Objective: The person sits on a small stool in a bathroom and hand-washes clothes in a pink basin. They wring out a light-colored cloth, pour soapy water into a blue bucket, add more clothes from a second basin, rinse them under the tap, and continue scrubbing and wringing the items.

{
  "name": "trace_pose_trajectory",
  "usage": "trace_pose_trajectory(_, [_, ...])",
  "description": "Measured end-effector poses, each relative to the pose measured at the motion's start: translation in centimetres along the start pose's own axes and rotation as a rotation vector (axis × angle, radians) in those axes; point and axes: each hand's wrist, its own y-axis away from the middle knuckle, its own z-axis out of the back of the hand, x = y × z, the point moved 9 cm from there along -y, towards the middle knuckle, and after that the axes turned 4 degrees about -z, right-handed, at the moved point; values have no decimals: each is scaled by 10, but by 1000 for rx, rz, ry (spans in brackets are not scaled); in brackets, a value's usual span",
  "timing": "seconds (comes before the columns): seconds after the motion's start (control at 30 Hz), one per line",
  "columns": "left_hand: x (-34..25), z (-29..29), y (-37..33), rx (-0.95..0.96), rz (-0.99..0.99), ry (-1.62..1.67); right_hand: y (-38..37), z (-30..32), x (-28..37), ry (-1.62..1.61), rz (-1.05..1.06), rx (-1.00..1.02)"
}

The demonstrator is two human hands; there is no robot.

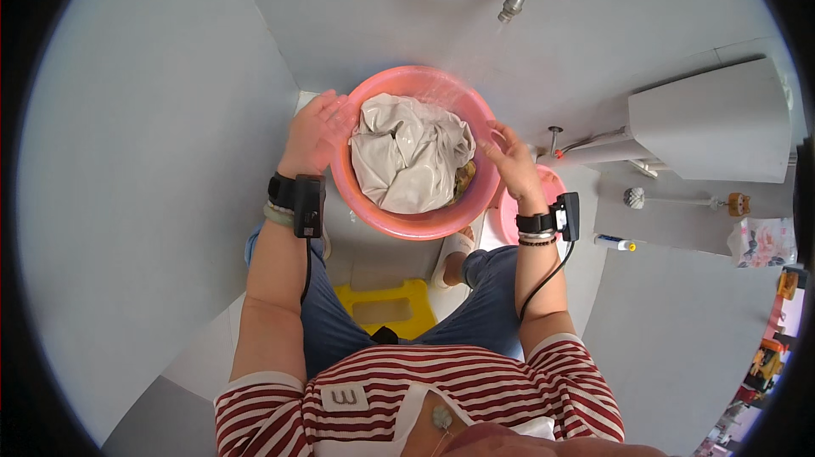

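A round pink-orange basin [371,218] holds a bunched, wet-looking off-white cloth [406,156]. A small brownish-yellow patch [463,179] shows beside the cloth at its right edge. My left hand [317,133] is at the basin's left rim, fingers stretched out and apart, holding nothing. On the opposite side, my right hand [514,163] is at the right rim with its thumb and fingers spread; they seem to touch the rim. Above the basin a metal tap [514,0] lets out a thin spray of water that falls toward the far side of it.
A smaller pink basin [552,188] stands to the right, partly behind my right hand. The yellow plastic stool [413,296] is between my legs. On the right are a white tank [713,122], a toilet brush [635,198] and a floral bag [762,242]. Grey walls enclose the space.
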Motion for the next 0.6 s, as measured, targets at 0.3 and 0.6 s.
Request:
trace_pose_trajectory(0.3, [4, 0, -3, 2, -1, -20, -11, 7, -24, -13, -107, 0])
trace_pose_trajectory(0.6, [-6, 7, -1, -74, -23, -110, -15, 4, -24, 72, -63, 8])
